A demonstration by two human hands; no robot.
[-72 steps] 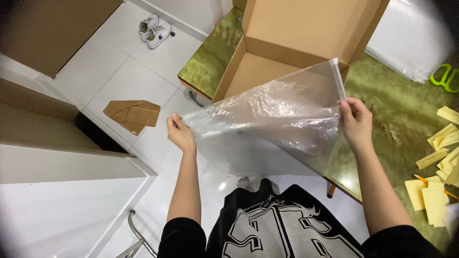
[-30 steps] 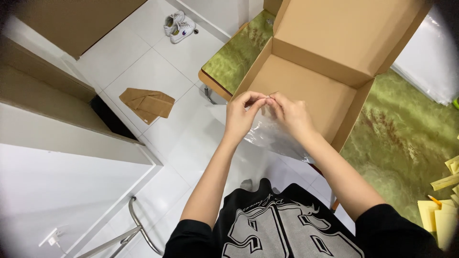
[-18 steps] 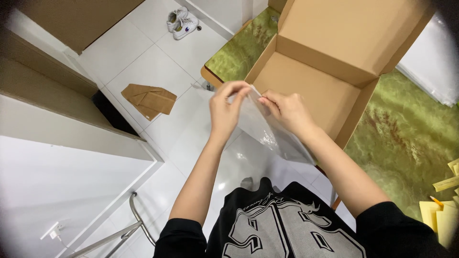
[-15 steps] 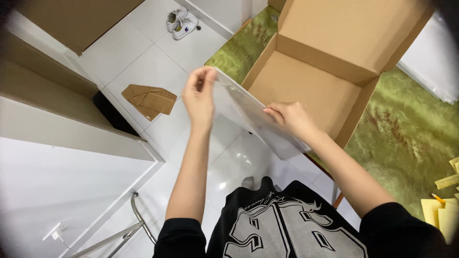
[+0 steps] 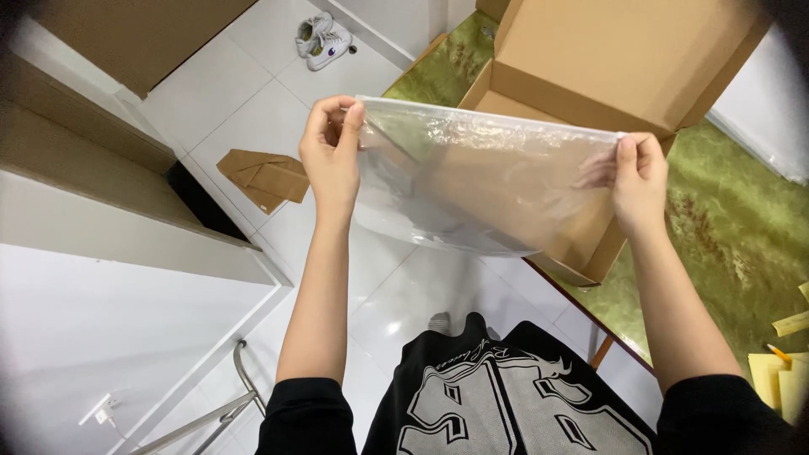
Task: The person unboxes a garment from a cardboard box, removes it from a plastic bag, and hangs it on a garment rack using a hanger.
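Note:
A clear plastic bag [image 5: 480, 181] is stretched flat in the air in front of me. My left hand [image 5: 331, 150] pinches its top left corner. Its top right corner is pinched by my right hand [image 5: 640, 181]. Behind the bag, an open brown cardboard box [image 5: 607, 59] sits on a green marbled table [image 5: 733, 244]; the bag hides part of the box's tray.
A folded piece of brown cardboard [image 5: 263, 177] lies on the white tiled floor [image 5: 244, 93]. A pair of white shoes [image 5: 324, 39] is farther off. Yellow paper sheets [image 5: 779, 379] sit at the table's right edge. White cabinets [image 5: 101, 278] and a metal rail [image 5: 227, 396] are to my left.
My hands were together at the bag's top edge; they have moved apart, spreading the bag wide and flat in front of the box.

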